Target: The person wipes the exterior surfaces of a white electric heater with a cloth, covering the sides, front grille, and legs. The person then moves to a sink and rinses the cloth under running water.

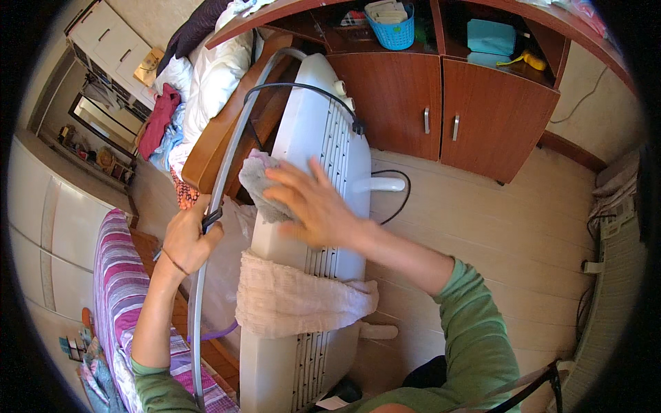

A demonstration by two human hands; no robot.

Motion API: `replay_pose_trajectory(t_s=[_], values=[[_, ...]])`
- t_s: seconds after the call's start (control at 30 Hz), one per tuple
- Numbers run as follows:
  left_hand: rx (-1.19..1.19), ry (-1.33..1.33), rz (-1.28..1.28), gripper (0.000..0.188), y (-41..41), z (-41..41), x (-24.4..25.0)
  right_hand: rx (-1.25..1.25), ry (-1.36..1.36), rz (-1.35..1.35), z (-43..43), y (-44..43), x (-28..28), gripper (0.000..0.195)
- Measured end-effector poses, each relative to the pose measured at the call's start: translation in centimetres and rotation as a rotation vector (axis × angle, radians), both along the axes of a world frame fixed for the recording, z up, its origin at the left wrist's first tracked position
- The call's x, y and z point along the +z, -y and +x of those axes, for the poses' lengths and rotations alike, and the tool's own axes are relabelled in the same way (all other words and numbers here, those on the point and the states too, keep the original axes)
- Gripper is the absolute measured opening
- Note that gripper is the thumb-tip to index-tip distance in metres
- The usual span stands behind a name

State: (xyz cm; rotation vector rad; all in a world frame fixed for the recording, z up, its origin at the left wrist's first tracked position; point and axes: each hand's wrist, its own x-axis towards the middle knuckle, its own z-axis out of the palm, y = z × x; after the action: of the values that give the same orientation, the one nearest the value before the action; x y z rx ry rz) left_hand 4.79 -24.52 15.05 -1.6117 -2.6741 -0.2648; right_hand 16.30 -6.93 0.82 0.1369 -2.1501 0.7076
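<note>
A long white convector heater [310,116] with slotted vents runs away from me through the middle. My left hand [191,237] grips the curved grey metal rail [227,160] along its left side, by a black clip [211,220]. Over the heater's left edge, my right hand [320,206] has a grey cloth [255,178] under its fingers, which are spread and slightly blurred; the palm is hidden. Nearer me, a beige towel [299,299] is draped across the heater. A black power cord [304,85] with a plug [358,126] lies across the far end.
Behind the heater stands a brown wooden cabinet [390,103], with a blue basket [391,28] on its shelf. Bedding [217,82] is piled beside a wooden board [217,139] on the left. A white heater foot [387,184] juts over the floor [465,222]. A radiator [607,289] stands right.
</note>
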Motion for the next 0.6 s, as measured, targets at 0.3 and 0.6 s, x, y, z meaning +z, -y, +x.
replay_pose_trajectory(t_s=[0.3, 0.6], values=[[0.071, 0.066, -0.040, 0.031, 0.2, 0.3, 0.2, -0.004, -0.092, -0.083, -5.2, -3.0, -1.7, 0.027], [0.069, 0.112, 0.009, 0.028, -0.3, 1.3, 0.3, -0.206, -0.128, -0.015, -5.9, -7.3, -0.1, 0.023]])
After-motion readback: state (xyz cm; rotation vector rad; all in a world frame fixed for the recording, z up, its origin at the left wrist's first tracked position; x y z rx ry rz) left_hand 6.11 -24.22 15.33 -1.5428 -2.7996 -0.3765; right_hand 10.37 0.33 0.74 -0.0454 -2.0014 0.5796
